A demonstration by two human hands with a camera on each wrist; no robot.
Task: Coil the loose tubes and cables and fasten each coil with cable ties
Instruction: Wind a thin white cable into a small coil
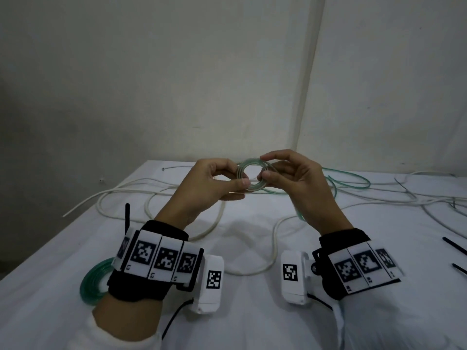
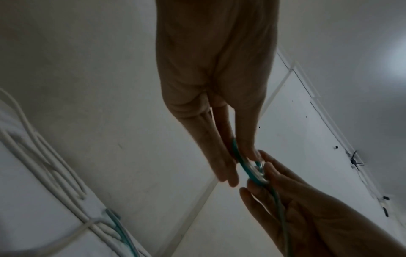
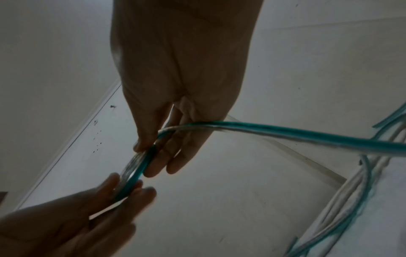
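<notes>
A small ring-shaped coil of clear green-tinted plastic tube (image 1: 254,176) is held raised above the white-covered table (image 1: 252,311), its opening facing the person, pinched at its left rim by the left hand (image 1: 212,183) and at its right rim by the right hand (image 1: 298,180), its loose tail trailing right.

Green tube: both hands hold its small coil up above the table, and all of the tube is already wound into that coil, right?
Not quite. Both the left hand and right hand do hold the small coil, but the green tube is not fully wound: the right wrist view shows a long loose length trailing off to the table.
</notes>
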